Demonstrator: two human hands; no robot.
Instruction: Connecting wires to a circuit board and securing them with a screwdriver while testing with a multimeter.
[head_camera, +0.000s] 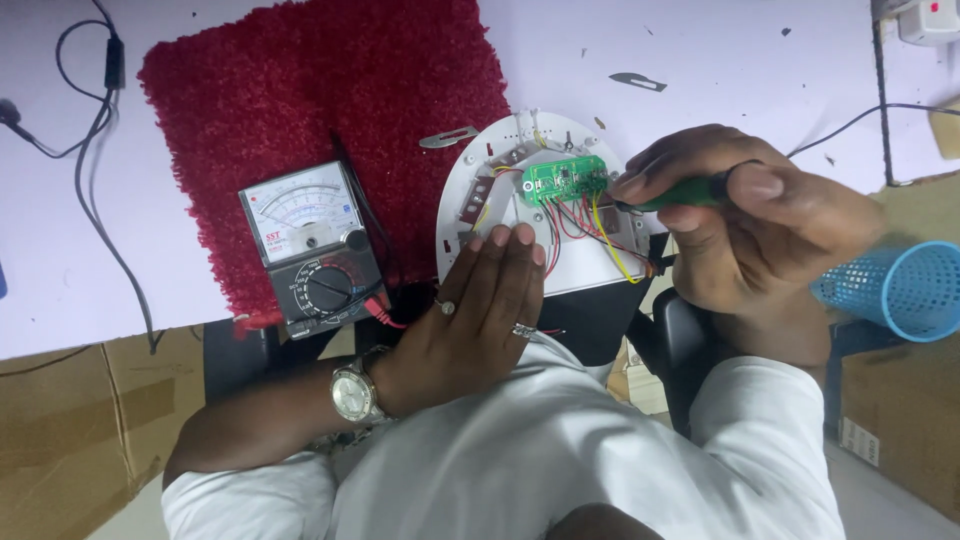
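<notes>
My left hand (470, 320) lies flat, fingers together, on the near part of a round white device base (462, 195) and presses it down. A small green circuit board (562, 180) sits on the base, with red and yellow wires (600, 235) running from it. My right hand (750, 215) grips a green-handled tool (680, 193) whose tip points at the right edge of the board. I wear a wristwatch (355, 392) and rings on the left hand.
An analog multimeter (315, 250) with red probe leads lies on a red shaggy mat (330, 90) left of the base. Black cables (95, 130) trail at far left. Two scalpel blades (640, 80) lie on the white table. A blue mesh basket (905, 288) stands at right, cardboard boxes below.
</notes>
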